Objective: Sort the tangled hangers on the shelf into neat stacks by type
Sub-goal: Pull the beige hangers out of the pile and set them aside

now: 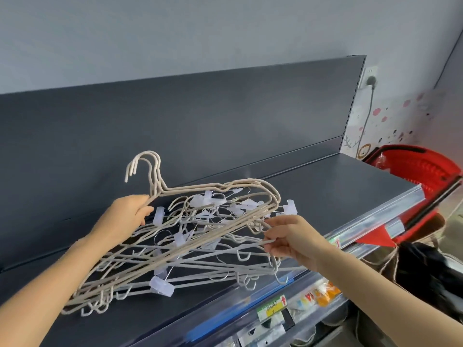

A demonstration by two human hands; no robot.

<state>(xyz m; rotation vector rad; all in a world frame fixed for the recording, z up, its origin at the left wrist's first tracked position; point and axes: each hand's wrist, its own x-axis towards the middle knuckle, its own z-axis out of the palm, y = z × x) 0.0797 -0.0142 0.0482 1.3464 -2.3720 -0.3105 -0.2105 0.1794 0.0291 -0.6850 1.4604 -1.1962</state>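
A tangled pile of hangers lies on the dark grey shelf: beige coated wire hangers mixed with thin hangers carrying clear plastic clips. My left hand grips the neck of a bunch of beige hangers, lifted and tilted above the pile with the hooks pointing up to the left. My right hand pinches the bar of a pale hanger at the pile's right side.
The shelf's dark back panel rises behind the pile. The shelf's right half is bare. A red shopping basket sits past the shelf's right end. Price-tag rails run along the front edge, with goods on a lower shelf.
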